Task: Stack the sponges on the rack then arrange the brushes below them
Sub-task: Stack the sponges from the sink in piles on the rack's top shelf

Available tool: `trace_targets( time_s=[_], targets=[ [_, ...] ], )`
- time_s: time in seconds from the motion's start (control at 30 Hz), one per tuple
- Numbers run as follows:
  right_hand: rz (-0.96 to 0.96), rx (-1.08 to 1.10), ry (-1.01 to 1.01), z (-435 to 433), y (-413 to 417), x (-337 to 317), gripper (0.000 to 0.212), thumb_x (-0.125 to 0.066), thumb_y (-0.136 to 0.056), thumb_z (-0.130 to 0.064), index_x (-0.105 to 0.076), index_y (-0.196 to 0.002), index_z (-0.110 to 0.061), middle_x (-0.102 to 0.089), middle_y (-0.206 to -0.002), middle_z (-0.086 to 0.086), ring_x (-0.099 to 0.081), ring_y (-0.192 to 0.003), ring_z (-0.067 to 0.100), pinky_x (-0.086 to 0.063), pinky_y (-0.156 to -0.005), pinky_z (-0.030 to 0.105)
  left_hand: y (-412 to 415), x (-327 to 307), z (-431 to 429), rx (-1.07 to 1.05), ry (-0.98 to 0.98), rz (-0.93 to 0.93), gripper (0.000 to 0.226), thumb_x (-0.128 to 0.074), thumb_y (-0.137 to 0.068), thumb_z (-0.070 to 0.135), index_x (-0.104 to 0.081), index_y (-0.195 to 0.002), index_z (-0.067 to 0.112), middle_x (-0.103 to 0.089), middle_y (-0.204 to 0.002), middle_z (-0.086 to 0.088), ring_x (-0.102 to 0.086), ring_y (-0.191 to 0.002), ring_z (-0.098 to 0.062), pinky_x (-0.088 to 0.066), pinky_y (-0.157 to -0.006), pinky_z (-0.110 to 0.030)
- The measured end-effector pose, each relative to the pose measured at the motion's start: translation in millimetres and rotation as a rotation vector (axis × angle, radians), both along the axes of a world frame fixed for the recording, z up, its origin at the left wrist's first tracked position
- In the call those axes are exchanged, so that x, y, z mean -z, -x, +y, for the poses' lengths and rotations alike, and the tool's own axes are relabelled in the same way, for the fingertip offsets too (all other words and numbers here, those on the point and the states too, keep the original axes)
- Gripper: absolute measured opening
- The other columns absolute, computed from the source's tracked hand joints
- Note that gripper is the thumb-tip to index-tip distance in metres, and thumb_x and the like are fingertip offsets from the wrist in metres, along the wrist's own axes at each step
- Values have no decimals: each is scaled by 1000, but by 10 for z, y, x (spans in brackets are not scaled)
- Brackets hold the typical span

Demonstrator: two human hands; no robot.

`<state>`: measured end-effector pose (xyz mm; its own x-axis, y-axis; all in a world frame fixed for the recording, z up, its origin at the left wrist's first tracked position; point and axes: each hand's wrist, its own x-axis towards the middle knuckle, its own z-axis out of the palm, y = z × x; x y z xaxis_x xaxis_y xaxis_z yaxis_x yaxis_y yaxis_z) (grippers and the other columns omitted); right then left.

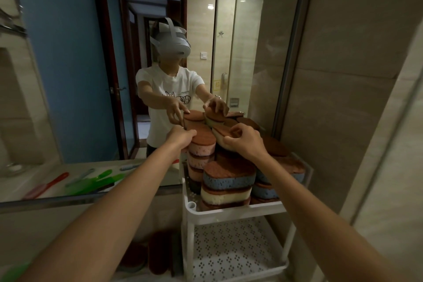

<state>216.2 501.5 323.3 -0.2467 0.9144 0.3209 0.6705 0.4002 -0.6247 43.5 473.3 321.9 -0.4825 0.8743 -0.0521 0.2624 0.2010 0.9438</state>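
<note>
A white rack (238,210) stands against the mirror, its top shelf packed with stacks of brown-topped sponges. My left hand (180,136) touches the top of the tall pink sponge stack (201,146) at the back left. My right hand (245,141) grips a tilted sponge with a yellow body (220,134) above the stacks. A blue sponge on a cream one (227,181) forms the front stack. Green brushes (96,182) and a red brush (49,184) lie on the counter to the left.
The rack's lower perforated shelf (231,249) holds nothing. A large mirror (91,75) behind the counter reflects me and the doorway. A tiled wall (343,98) stands close on the right. More sponges (146,256) lie low beside the rack.
</note>
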Motion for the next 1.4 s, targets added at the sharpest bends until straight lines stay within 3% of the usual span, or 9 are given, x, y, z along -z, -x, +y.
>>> trace_targets(
  time_s=[0.17,0.3,0.37,0.63,0.83,1.03,1.17,1.27,1.4],
  targets=[
    [41,49,-51,22,22,20,43,-63,-83,-34,-58,-119,-12,-61,-118,7,-57,-107,21,-45,-79,28,-10,50,-11,-14,3,121,27,-50,-93,28,-60,-106,6,-61,-106,-11,-58,-101,-27,-49,-90,-39],
    [-19,61,-96,41,85,49,42,-61,-83,-41,-58,-118,-19,-55,-122,9,-51,-113,28,-47,-88,36,-29,73,-12,-2,1,192,25,-46,-94,27,-50,-71,18,-54,-85,-3,-51,-80,-19,-42,-79,-32],
    [-83,33,-76,26,115,67,44,-59,-83,-45,-57,-122,-23,-53,-124,12,-49,-115,32,-47,-92,41,-29,65,-29,0,7,199,27,-45,-94,26,-46,-68,20,-53,-82,-3,-50,-75,-18,-41,-78,-31],
    [-227,-24,-44,-38,83,74,52,-56,-85,-50,-53,-131,-28,-48,-131,18,-46,-120,40,-44,-99,48,-35,100,-61,24,8,168,21,-46,-94,27,-57,-102,12,-58,-103,-9,-56,-106,-30,-47,-92,-38],
    [-485,-51,-61,-183,50,-32,50,-36,-94,-43,-39,-142,-26,-28,-148,15,-24,-134,40,-31,-105,47,-58,104,-69,10,-11,172,19,-47,-94,28,-51,-78,18,-54,-97,-6,-51,-93,-24,-48,-95,-41],
    [-609,-41,-78,-301,162,-92,48,-28,-95,-38,-54,-126,-14,-38,-141,17,-27,-132,37,-27,-105,48,-86,125,-107,2,-16,192,28,-44,-94,34,-60,-101,12,-64,-109,-10,-59,-106,-31,-48,-97,-44],
    [-554,-46,-79,-265,177,-134,46,-32,-92,-36,-54,-126,-14,-29,-150,15,-15,-141,33,-13,-114,52,-92,60,-198,59,31,82,55,-26,-97,48,-48,-133,12,-52,-136,-13,-50,-124,-31,-42,-104,-44],
    [-436,-64,-214,-317,278,-156,42,-43,-88,-30,-53,-126,-15,-24,-153,10,-7,-145,31,-7,-117,50,-57,7,-250,74,43,-18,63,-16,-98,52,-36,-142,11,-47,-140,-14,-46,-127,-31,-42,-98,-39],
    [-165,-156,-405,-579,534,-148,33,-50,-86,-13,-59,-118,-9,-44,-137,7,-28,-133,25,-28,-113,37,141,-57,-423,8,-2,-7,45,-26,-101,36,-44,-133,10,-58,-109,-9,-53,-110,-26,-43,-97,-35]
  ],
)
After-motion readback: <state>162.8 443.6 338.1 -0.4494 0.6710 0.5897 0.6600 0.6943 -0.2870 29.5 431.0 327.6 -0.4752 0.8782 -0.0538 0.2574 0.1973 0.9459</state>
